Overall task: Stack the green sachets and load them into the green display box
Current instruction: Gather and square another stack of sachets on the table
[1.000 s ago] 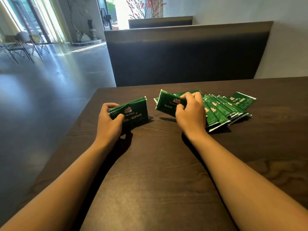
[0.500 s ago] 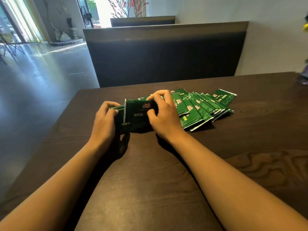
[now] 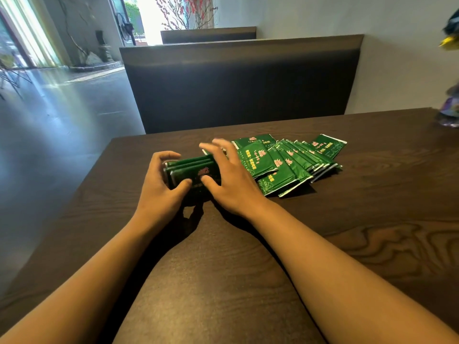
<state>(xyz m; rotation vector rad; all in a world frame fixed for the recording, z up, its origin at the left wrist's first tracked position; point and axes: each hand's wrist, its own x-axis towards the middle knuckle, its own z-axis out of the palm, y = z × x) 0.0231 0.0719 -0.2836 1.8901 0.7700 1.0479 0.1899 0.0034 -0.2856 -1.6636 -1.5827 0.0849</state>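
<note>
A small stack of green sachets (image 3: pixel 192 170) stands on edge on the dark wooden table (image 3: pixel 248 256). My left hand (image 3: pixel 161 187) grips the stack's left end, thumb on the front face. My right hand (image 3: pixel 228 180) is at the stack's right end with fingers spread and straight; its thumb touches the front sachet. To the right, several more green sachets (image 3: pixel 290 162) lie fanned out and overlapping on the table. No green display box is in view.
A dark upholstered bench back (image 3: pixel 238 80) rises behind the table's far edge. A purple and dark object (image 3: pixel 450 112) sits at the table's far right corner. The table's left edge drops to a grey floor (image 3: pixel 49 135).
My right hand carried one sachet from the fanned pile leftward and set it against the stack held by my left hand. Its fingers have now spread off the sachet.
</note>
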